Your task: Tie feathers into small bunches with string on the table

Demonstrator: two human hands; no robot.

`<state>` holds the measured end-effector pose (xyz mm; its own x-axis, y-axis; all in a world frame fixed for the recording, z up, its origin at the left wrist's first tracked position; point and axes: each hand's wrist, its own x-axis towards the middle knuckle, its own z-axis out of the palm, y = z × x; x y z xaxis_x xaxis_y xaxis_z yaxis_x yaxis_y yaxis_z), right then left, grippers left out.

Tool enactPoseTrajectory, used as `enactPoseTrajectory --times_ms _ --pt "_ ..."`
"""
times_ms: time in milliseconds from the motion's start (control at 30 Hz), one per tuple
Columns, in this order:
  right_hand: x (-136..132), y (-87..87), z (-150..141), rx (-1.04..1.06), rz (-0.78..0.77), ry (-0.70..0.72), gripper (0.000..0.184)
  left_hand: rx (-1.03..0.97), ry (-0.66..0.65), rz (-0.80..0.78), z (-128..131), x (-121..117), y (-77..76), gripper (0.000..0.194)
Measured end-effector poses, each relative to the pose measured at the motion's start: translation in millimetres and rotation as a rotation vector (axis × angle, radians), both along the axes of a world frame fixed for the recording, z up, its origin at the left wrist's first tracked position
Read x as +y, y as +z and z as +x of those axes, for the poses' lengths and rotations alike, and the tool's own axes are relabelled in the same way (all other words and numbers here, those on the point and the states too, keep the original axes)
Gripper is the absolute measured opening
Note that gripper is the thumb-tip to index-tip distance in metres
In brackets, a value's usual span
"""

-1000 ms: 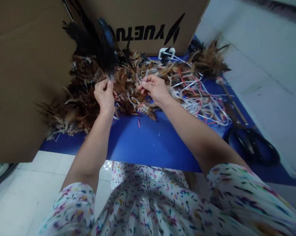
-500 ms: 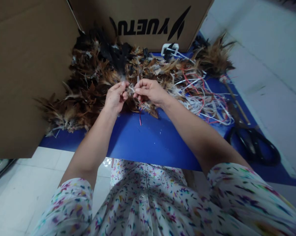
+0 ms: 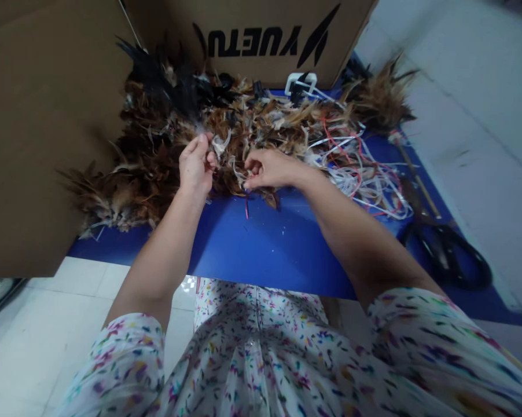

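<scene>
Pinching black feathers (image 3: 180, 95) in the left hand (image 3: 195, 165), right hand (image 3: 267, 168) curled at brown feathers (image 3: 243, 121), its hold unclear, ribbons (image 3: 365, 186) and scissors (image 3: 448, 252) to the right

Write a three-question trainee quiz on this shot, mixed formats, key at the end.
1. Which hand pinches the dark feathers by their lower ends?
2. True or false: the scissors lie between the two hands.
3. What colours show in the tangle of strands on the right side of the table?
A) green and yellow
B) white and red
C) black and blue

Key
1. The left hand.
2. False: the black-handled scissors lie to the right of both hands.
3. B
</scene>
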<state>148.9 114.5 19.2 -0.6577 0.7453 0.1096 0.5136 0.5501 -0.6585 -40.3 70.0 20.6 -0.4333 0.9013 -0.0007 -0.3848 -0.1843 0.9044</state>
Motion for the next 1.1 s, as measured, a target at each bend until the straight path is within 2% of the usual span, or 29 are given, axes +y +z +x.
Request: enactPoseTrajectory --times_ms 100,200,400,500,600,733,867,967,1100 --pt "9 -1.0 10 -0.053 0.097 0.02 0.02 -0.001 0.019 0.009 -1 1 -0.5 0.022" --pt "24 1.6 25 0.037 0.195 -0.035 0.015 0.007 0.04 0.0 -4 4 -2.4 0.025" --pt "48 21.2 71 0.098 0.354 -0.263 0.012 0.022 0.056 -0.036 -16 11 -11.1 0.021" --pt "52 25.7 90 0.047 0.438 -0.415 0.012 0.05 0.048 -0.057 -20 13 -15.6 0.017" --pt "52 26.4 100 -0.047 0.433 -0.474 0.02 0.11 0.041 -0.099 -20 14 -17.8 0.017" --pt "43 34.7 89 0.001 0.458 -0.411 0.017 0.278 0.123 -0.112 -22 15 -18.3 0.021" --pt "22 44.3 55 0.107 0.431 -0.327 0.014 0.394 0.214 0.009 -31 17 -19.5 0.017" --pt "9 36.3 27 0.151 0.343 -0.22 0.015 0.431 0.26 0.102 -36 16 -18.3 0.02" --pt "6 13.5 9 0.14 0.296 -0.104 0.014 0.475 0.352 0.206 -34 10 -9.8 0.021"
